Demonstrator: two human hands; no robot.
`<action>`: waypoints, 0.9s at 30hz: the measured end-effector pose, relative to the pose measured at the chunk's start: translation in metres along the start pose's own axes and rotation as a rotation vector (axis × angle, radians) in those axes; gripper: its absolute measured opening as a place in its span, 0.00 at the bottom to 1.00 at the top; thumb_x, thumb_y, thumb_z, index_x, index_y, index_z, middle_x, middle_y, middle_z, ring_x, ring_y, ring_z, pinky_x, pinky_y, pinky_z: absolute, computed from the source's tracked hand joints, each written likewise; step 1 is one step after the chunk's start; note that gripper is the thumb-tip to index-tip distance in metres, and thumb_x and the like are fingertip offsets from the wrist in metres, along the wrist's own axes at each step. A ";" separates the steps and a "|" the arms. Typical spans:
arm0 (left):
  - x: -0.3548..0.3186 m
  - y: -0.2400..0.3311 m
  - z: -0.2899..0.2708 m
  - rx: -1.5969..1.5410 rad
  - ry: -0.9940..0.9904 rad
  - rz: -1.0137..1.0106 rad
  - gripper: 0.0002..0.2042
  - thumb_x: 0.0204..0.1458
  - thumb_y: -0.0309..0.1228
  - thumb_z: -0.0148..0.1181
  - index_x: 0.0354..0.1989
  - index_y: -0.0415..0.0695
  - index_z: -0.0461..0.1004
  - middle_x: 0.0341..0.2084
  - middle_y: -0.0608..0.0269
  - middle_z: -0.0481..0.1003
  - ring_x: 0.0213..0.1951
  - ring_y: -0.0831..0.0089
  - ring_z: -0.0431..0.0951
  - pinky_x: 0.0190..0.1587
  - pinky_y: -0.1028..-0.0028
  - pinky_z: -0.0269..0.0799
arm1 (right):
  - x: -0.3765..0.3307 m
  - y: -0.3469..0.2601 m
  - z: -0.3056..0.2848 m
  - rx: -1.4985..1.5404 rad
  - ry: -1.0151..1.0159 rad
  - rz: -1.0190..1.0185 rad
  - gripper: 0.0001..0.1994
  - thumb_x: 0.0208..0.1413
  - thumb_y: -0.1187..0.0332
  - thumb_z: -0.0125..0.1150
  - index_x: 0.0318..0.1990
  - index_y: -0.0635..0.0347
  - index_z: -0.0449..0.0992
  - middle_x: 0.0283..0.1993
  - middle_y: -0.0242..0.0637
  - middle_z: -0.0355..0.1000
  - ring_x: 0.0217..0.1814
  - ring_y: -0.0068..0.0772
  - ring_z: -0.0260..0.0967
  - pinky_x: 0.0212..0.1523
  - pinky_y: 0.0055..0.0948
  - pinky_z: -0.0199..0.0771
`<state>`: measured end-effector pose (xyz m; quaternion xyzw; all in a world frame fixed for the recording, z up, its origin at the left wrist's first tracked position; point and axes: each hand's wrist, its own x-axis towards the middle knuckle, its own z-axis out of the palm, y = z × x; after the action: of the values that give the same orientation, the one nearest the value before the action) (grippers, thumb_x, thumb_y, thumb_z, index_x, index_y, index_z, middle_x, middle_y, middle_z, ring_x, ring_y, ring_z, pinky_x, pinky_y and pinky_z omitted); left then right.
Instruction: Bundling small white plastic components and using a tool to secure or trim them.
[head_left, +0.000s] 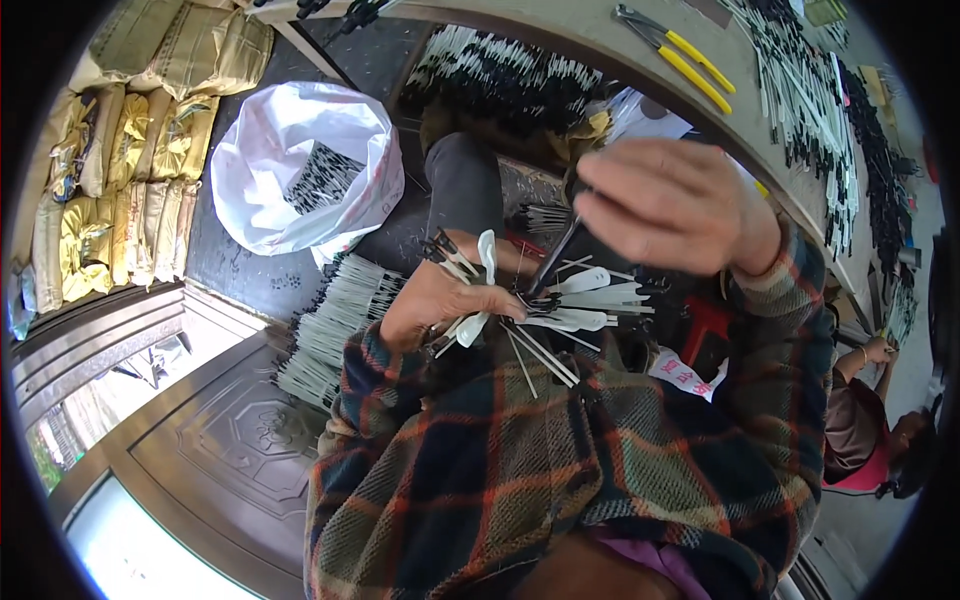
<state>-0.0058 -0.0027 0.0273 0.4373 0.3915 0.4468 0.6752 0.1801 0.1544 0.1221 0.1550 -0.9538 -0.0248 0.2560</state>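
Left hand (445, 303) closed round rods (600, 298) — ends fanning past thumb (495, 301); right hand (672, 207) blurred, grip unclear.

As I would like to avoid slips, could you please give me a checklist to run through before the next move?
1. Left hand gripping the bundle of sticks: ok.
2. Right hand holding the dark slim thing near its fingertips: cannot tell; the hand is blurred.
3. Stick ends aligned: not ok; they fan out.
4. Yellow-handled pliers on the table, apart from both hands: ok.
5. White bag with its mouth open: ok.
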 end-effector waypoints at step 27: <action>0.003 -0.019 0.043 -0.049 0.276 0.192 0.17 0.39 0.21 0.66 0.37 0.38 0.66 0.31 0.61 0.72 0.33 0.79 0.72 0.38 0.80 0.67 | -0.030 -0.086 0.043 1.675 0.363 1.329 0.18 0.43 0.67 0.61 0.42 0.67 0.72 0.31 0.31 0.64 0.34 0.18 0.60 0.36 0.18 0.58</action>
<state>0.0400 -0.0142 0.0220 0.3905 0.4259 0.5746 0.5796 0.2075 0.0802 0.0594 -0.2659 -0.5088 0.8013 0.1683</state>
